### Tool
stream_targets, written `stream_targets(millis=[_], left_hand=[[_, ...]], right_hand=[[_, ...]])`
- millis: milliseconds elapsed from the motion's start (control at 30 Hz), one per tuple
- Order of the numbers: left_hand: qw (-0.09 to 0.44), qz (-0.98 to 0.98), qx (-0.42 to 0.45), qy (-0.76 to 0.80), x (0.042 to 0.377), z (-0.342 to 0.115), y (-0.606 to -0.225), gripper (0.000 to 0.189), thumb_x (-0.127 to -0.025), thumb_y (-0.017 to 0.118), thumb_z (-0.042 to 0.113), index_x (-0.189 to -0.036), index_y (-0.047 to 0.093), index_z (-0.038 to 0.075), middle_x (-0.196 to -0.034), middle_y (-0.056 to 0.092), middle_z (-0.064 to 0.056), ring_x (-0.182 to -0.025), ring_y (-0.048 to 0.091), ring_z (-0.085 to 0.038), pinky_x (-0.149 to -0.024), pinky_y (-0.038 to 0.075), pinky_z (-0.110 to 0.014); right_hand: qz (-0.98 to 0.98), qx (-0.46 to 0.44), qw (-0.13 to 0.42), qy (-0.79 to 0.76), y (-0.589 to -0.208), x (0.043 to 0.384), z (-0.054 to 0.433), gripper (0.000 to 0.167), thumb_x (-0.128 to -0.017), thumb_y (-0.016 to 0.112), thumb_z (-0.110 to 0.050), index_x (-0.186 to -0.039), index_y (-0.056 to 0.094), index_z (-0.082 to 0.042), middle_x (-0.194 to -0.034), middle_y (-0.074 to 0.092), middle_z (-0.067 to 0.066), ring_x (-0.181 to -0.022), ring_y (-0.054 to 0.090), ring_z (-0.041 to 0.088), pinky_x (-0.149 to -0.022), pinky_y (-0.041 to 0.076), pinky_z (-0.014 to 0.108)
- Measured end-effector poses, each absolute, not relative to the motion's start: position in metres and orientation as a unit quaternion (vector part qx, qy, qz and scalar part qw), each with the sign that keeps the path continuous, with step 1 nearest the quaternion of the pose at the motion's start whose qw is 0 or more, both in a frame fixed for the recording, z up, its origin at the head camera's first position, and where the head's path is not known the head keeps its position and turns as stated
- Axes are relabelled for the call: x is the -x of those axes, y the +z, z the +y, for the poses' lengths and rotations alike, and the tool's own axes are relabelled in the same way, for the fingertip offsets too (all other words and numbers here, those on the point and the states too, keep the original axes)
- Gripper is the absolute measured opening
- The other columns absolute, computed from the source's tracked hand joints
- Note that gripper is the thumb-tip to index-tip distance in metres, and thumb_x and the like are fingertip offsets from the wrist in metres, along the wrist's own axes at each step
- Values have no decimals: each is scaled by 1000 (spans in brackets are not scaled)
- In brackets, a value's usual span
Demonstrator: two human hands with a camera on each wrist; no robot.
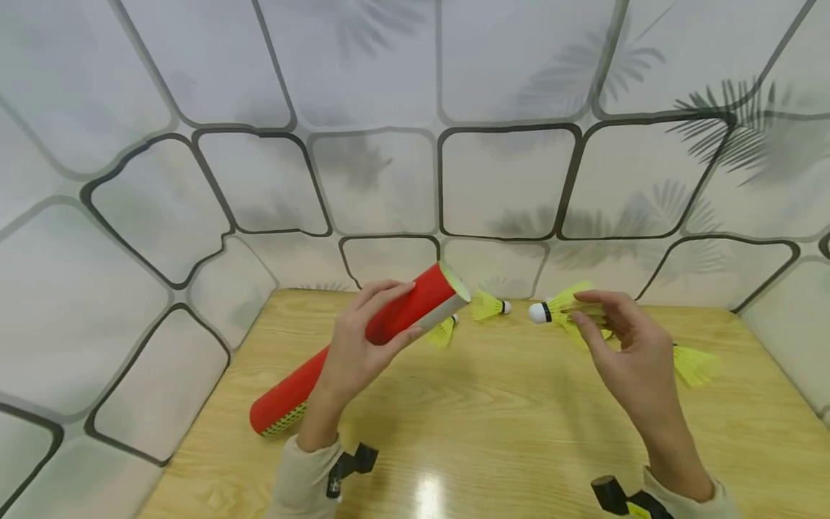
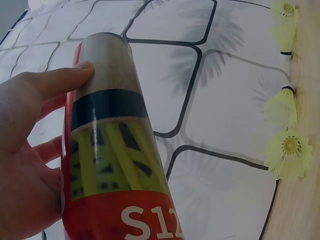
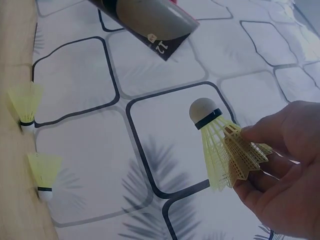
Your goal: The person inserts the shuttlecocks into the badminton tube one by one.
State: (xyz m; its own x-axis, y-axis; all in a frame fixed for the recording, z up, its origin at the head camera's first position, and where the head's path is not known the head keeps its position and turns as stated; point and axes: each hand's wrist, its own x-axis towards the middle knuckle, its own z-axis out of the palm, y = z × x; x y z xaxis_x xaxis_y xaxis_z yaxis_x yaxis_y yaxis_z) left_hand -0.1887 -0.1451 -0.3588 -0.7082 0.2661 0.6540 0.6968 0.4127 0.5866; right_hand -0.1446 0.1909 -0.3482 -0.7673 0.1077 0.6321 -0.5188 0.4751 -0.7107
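Note:
My left hand (image 1: 355,349) grips a long red shuttlecock tube (image 1: 424,299) round its upper part. The tube slants across the table, its pale rimmed end raised toward the upper right. In the left wrist view yellow strips show through a clear band of the tube (image 2: 110,160), above the print "S12". My right hand (image 1: 638,353) pinches a yellow shuttlecock (image 1: 559,305) by its skirt between thumb and fingers. Its white cork points left, toward the tube's raised end, with a gap between them. The right wrist view shows the held shuttlecock (image 3: 220,142) cork up.
Several yellow shuttlecocks lie on the wooden table (image 1: 493,425). One shuttlecock (image 1: 488,306) is near the back edge, another (image 1: 442,332) sits partly behind the tube, and one more (image 1: 695,365) lies right of my right hand. A patterned wall (image 1: 506,184) rises behind.

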Motion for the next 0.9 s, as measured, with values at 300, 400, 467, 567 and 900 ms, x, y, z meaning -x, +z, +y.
stream_targets(millis=[300, 400, 467, 567, 900], left_hand=[[224, -803, 319, -452, 182, -134, -359, 53, -88, 84, 16, -138, 66, 18, -136, 59, 0, -117, 59, -20, -85, 59, -39], [213, -799, 330, -455, 182, -127, -360, 53, -88, 83, 16, -138, 65, 19, -136, 59, -1, -116, 60, -21, -86, 59, -39], [208, -796, 335, -458, 182, -124, -360, 53, -88, 83, 15, -138, 65, 18, -136, 59, -1, -116, 60, -21, -86, 59, -39], [204, -795, 338, -461, 182, -122, -359, 53, -89, 83, 15, -138, 65, 18, -137, 58, 0, -115, 60, -20, -87, 59, -38], [201, -790, 347, -464, 177, -116, -359, 53, -88, 83, 16, -138, 65, 17, -137, 58, -1, -118, 60, -19, -88, 58, -38]], right_hand=[[-722, -165, 357, 568, -337, 144, 192, 35, -80, 71, 25, -113, 67, 15, -100, 73, 5, -86, 71, 9, -78, 53, 15], [-655, -182, 377, 629, -334, 145, 191, 31, -80, 68, 28, -110, 64, 22, -100, 74, 11, -87, 72, 13, -80, 54, 18], [-622, -196, 382, 655, -333, 146, 188, 28, -81, 65, 28, -109, 63, 24, -102, 73, 14, -88, 72, 16, -82, 54, 19], [-621, -205, 387, 650, -334, 148, 183, 27, -84, 62, 27, -111, 63, 24, -104, 73, 14, -90, 71, 17, -84, 54, 20], [-669, -201, 391, 599, -344, 150, 168, 31, -81, 64, 30, -111, 66, 19, -107, 72, 10, -94, 70, 15, -85, 54, 20]])
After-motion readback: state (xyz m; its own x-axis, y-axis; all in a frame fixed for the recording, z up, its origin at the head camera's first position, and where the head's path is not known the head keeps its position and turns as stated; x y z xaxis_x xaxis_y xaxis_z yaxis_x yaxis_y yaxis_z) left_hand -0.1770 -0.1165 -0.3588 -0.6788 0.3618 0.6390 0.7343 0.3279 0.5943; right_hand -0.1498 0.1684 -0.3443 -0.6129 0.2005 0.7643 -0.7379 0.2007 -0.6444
